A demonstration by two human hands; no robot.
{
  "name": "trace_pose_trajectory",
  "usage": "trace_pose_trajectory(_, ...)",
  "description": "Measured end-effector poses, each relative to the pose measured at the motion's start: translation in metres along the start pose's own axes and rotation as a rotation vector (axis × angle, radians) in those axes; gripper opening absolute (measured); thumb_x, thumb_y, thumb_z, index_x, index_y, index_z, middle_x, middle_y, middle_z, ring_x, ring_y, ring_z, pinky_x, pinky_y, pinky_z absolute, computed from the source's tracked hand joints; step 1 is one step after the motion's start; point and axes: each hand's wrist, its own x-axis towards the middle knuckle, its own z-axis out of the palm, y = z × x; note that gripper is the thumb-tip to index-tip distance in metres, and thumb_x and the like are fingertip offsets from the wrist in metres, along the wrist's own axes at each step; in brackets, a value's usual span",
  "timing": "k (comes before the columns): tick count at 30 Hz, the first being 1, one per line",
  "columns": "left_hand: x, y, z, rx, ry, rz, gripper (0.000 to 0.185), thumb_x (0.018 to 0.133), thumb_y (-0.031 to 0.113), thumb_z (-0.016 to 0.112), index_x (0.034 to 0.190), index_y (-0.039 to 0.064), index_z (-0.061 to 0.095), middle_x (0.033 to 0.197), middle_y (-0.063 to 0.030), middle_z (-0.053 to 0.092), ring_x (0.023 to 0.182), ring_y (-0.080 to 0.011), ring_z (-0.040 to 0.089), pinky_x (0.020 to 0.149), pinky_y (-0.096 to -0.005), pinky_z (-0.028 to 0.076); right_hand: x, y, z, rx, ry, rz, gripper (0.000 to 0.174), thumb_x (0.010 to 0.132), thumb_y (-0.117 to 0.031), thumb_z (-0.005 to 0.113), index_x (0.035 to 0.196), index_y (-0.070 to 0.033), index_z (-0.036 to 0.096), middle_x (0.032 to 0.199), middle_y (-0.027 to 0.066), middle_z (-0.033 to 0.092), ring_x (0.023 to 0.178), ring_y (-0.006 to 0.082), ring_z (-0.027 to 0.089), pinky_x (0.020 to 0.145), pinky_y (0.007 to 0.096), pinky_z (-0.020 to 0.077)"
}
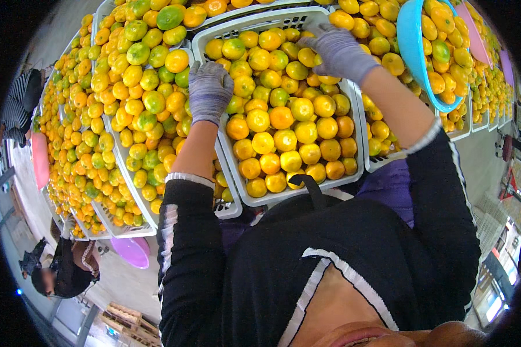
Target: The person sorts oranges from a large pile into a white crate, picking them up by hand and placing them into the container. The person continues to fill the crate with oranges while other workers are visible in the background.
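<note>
A white plastic crate (pixel 236 191) full of orange and yellow-green mandarins (pixel 285 139) stands before me. Its near part holds mandarins in fairly even rows; towards the far end they lie looser. My left hand (pixel 210 91), in a grey-purple knit glove, is at the crate's left rim with its back towards me. Its fingertips are partly hidden, so a hold on fruit is not visible. Over the far right corner is my right hand (pixel 341 54), gloved alike and slightly blurred. A mandarin (pixel 307 57) lies by its fingers and thumb; whether it is gripped is unclear.
More crates heaped with mandarins (pixel 134 91) adjoin on the left, beyond and on the right. A blue plastic basin (pixel 410 47) of mandarins rests on the right-hand fruit. A purple basin (pixel 132 251) is on the floor at left, near another person (pixel 71 264). Wooden pallets (pixel 128 323) lie behind.
</note>
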Motion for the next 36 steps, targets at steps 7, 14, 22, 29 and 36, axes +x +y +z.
trace_pose_trajectory(7, -0.007, -0.002, 0.000, -0.091, 0.008, -0.023, 0.017, 0.089, 0.022, 0.064, 0.098, 0.011, 0.072, 0.118, -0.0083, 0.074, 0.123, -0.0275, 0.063, 0.121, -0.0487, 0.034, 0.039, -0.007, 0.029, 0.042, -0.186, 0.154, 0.064, 0.076, -0.035, 0.083, 0.131, -0.008, 0.067, 0.127, 0.0184, 0.067, 0.117, 0.0360, 0.067, 0.101, 0.0499, 0.0527)
trace_pose_trajectory(14, -0.008, -0.004, -0.003, -0.051, -0.018, -0.032, 0.020, 0.090, 0.024, 0.062, 0.099, 0.010, 0.073, 0.118, -0.0080, 0.074, 0.120, -0.0269, 0.064, 0.120, -0.0483, 0.035, 0.076, 0.029, -0.035, 1.305, -0.160, 0.426, 0.036, 0.102, -0.021, 0.062, 0.130, 0.001, 0.061, 0.106, 0.0101, 0.070, 0.087, 0.0172, 0.070, 0.079, 0.0329, 0.0610)
trace_pose_trajectory(22, -0.001, 0.000, -0.008, -0.035, -0.106, -0.034, 0.021, 0.091, 0.026, 0.062, 0.101, 0.012, 0.074, 0.119, -0.0070, 0.073, 0.123, -0.0252, 0.062, 0.120, -0.0472, 0.033, 0.111, 0.036, 0.008, 0.858, -0.577, 0.519, 0.083, 0.089, -0.061, 0.071, 0.148, -0.007, 0.048, 0.141, 0.0199, 0.060, 0.111, 0.0345, 0.071, 0.093, 0.0457, 0.0616)
trace_pose_trajectory(29, -0.007, -0.004, 0.005, -0.073, 0.036, 0.006, 0.022, 0.089, 0.027, 0.061, 0.097, 0.010, 0.073, 0.110, -0.0089, 0.071, 0.115, -0.0271, 0.064, 0.119, -0.0480, 0.035, 0.105, 0.032, 0.012, 0.811, -0.604, 0.587, 0.087, 0.093, -0.065, 0.064, 0.157, -0.013, 0.036, 0.153, 0.0216, 0.048, 0.116, 0.0358, 0.069, 0.094, 0.0475, 0.0621)
trace_pose_trajectory(36, -0.006, -0.002, -0.006, -0.103, -0.020, -0.015, 0.019, 0.087, 0.023, 0.063, 0.098, 0.011, 0.072, 0.115, -0.0077, 0.073, 0.119, -0.0268, 0.064, 0.119, -0.0488, 0.035, 0.079, 0.025, 0.000, 0.803, -0.621, 0.570, 0.092, 0.096, -0.073, 0.053, 0.163, -0.017, 0.024, 0.163, 0.0253, 0.036, 0.123, 0.0364, 0.067, 0.091, 0.0493, 0.0635)
